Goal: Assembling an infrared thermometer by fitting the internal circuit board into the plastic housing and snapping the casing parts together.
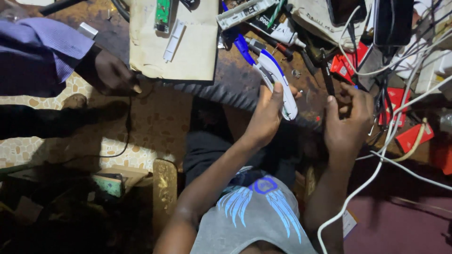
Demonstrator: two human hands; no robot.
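- Wearer's grey shirt (256, 216) with a pale blue wing print, nearest the camera; both bare forearms rise from it toward the counter (235, 66).
- Left hand (266, 115): grip closed around the lower end of a white-and-blue plastic device (278, 82), thumb laid along its face. The device is held tilted above the counter's near edge, its upper end pointing away from the wearer.
- Handling, as a judgement: the device looks light and rigid, with a smooth moulded shell that may slip; a hold across its narrow sides, near the middle, seems surest. Thin plastic of this kind may crack if squeezed hard.
- Right hand (346, 117), just right of the device and apart from it: fingers curled inward, pinching something too small to identify; whether it truly holds a part cannot be told.
- White cables (391, 136) trail right of the device, over red cartons (346, 63).
- Beyond the device: a brown cardboard sheet (174, 42) bearing a green circuit board (163, 14).
- Far left of the device: another person's hand (110, 73), in a striped purple sleeve (40, 51), rests at the counter edge.
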